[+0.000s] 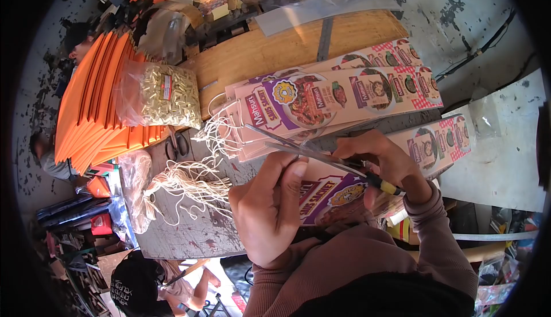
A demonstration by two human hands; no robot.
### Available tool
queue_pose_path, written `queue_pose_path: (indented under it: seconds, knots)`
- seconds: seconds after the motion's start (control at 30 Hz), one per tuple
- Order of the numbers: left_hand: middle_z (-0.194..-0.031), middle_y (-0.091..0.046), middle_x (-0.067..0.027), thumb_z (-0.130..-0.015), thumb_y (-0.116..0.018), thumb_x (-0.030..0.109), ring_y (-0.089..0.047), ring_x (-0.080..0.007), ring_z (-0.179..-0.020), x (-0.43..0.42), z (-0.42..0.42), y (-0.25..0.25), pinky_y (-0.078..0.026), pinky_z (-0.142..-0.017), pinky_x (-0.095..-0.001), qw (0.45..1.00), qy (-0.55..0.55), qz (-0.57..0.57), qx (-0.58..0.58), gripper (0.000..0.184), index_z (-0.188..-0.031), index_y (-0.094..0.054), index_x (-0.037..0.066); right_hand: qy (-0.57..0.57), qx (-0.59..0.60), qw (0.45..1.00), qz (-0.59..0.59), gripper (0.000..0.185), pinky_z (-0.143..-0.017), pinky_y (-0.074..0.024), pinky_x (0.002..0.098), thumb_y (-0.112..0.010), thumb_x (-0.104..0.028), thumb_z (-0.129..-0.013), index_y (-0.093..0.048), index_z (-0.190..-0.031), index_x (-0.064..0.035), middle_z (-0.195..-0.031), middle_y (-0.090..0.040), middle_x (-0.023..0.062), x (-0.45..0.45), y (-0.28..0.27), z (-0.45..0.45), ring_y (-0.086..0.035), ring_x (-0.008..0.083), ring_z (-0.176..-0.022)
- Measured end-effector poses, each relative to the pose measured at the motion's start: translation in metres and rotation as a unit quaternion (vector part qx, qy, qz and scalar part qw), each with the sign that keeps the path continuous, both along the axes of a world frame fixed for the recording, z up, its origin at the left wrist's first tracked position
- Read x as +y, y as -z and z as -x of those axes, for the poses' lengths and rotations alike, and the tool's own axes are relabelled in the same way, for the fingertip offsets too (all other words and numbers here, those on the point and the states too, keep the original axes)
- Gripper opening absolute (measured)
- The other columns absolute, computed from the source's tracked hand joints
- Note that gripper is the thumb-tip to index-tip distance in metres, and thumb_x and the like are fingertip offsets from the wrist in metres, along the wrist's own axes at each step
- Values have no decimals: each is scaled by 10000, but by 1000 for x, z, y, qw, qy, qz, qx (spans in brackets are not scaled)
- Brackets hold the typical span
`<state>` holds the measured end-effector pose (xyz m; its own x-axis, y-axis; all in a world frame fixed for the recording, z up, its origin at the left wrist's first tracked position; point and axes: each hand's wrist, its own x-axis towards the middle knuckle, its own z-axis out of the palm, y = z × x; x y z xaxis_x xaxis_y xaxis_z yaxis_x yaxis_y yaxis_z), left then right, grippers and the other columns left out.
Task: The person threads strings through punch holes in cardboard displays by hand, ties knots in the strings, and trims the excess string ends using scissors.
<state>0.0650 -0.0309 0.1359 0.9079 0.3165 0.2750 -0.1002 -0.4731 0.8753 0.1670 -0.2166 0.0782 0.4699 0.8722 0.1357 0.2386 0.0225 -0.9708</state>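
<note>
My right hand is closed around a pair of metal scissors with yellow tape near the handle. Their long blades point left, slightly apart, above a printed cardboard strip marked "Saus Sachet". At the left end of this strip, my left hand is closed in a pinch between thumb and forefinger, close to the blades. Its fingers hide the strip's end. Just beyond my hands lies a stack of similar printed strips, with white strings hanging from their left ends.
Loose white strings lie left of my hands, near black-handled scissors. Farther left are a bag of gold-coloured small pieces and orange folded sheets. A metal ruler lies behind. A person in a black cap sits below left.
</note>
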Motion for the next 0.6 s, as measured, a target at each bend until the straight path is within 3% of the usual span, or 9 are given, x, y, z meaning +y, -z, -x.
queue_pose_path:
  seconds: [0.2, 0.6]
  knots:
    - [-554, -541, -108, -823, -574, 53, -519, -128, -456, 0, 0, 3, -400, -478, -239, 1000, -4, 13, -1, 68, -868, -591, 3, -4, 21, 999, -44, 665, -653, -452, 254, -857, -239, -483, -549, -1024, -6, -860, -618, 76, 1, 1, 2, -564, 107, -747]
    - [-522, -507, -90, -831, -568, 57, -440, -68, -461, 1, 0, 4, -365, -458, -218, 999, -13, 28, 11, 75, -870, -593, -2, 20, 26, 999, -2, 654, -639, -455, 249, -837, -291, -505, -545, -1025, -24, -840, -620, 74, -1, -5, 3, -579, 116, -730]
